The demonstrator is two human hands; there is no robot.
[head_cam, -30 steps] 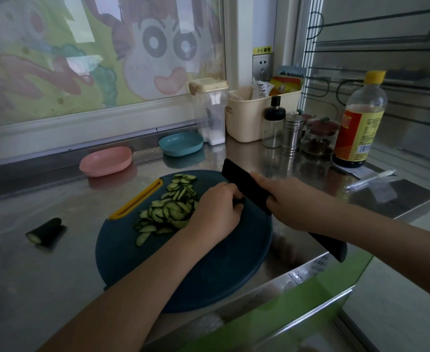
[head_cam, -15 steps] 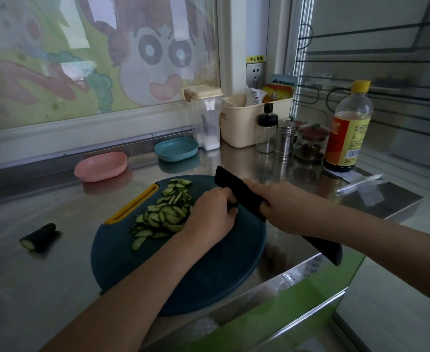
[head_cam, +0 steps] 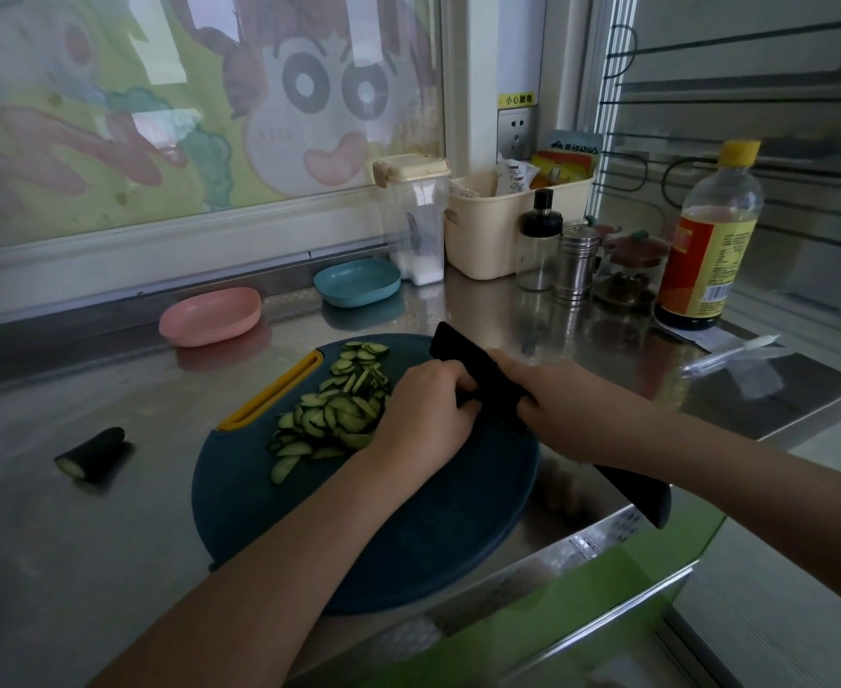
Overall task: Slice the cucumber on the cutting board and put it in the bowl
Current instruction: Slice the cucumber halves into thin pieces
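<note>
A round dark-blue cutting board with a yellow handle slot lies on the steel counter. A pile of thin cucumber slices covers its far left part. My left hand sits right of the pile, fingers curled down against the side of a black knife; the cucumber piece under it is hidden. My right hand grips the knife from above, its handle end sticking out by my forearm. A cut cucumber end lies on the counter to the left. A pink bowl and a blue bowl stand behind the board.
At the back right stand a clear lidded container, a cream basket, a glass dispenser, a steel shaker, a lidded jar and a sauce bottle. A pen lies at the right. The counter's front edge runs just below the board.
Both hands and the knife keep their places on the board. Only the view has shifted a little.
</note>
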